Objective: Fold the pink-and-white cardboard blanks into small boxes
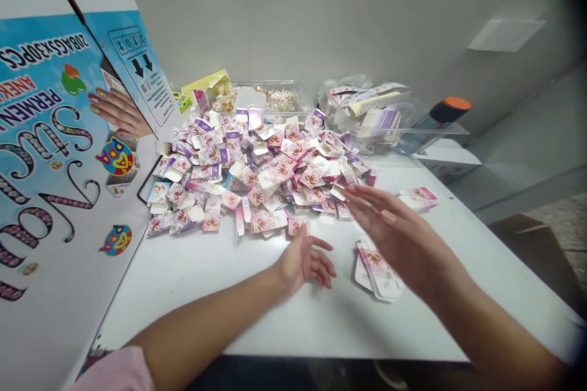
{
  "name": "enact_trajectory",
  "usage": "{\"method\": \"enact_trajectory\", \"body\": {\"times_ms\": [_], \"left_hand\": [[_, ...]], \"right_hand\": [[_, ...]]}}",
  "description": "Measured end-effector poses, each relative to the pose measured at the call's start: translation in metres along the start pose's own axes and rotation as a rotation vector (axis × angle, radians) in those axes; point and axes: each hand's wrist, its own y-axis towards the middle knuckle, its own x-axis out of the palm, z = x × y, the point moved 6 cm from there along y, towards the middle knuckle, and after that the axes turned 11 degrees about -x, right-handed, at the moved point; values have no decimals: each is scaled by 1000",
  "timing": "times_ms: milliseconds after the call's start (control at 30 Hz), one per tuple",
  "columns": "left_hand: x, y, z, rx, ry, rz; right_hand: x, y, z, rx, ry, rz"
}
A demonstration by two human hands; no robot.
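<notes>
A big heap of small flat pink, purple and white carton blanks (257, 165) covers the middle of the white table (192, 281). My left hand (305, 263) rests low on the table just in front of the heap, fingers loosely curled and apart, holding nothing. My right hand (389, 226) hovers over the table at the heap's right front edge, fingers stretched out flat and apart. Under it lies a short stack of the same blanks (378, 272). One more blank (419, 197) lies alone to the right.
A large blue and white printed carton (55, 153) leans along the left; another person's hand (119, 111) rests on it. Behind the heap stand clear plastic trays and bags of packets (376, 113), a yellow pack (213, 88) and an orange-capped object (447, 110). A grey wall closes the back.
</notes>
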Motion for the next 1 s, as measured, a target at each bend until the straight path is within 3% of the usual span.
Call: {"method": "enact_trajectory", "body": {"times_ms": [100,200,333,467,633,767,1000], "left_hand": [[-1,0,0,-11,85,38],[-4,0,4,0,93,69],[-8,1,6,4,80,97],[-7,1,5,1,85,101],[-7,2,5,2,100,101],[-7,4,3,-5,114,95],[-8,3,2,-3,115,101]], "right_hand": [[-34,-3,16,-38,-691,-247],[-67,-27,69,196,-994,-521],[-77,-58,110,359,-1050,-659],[-58,-68,107,375,-1069,-691],[-33,-67,90,240,-1183,-772],[-28,-72,90,206,-1243,-810],[-26,-73,88,15,-1219,-739]]}}
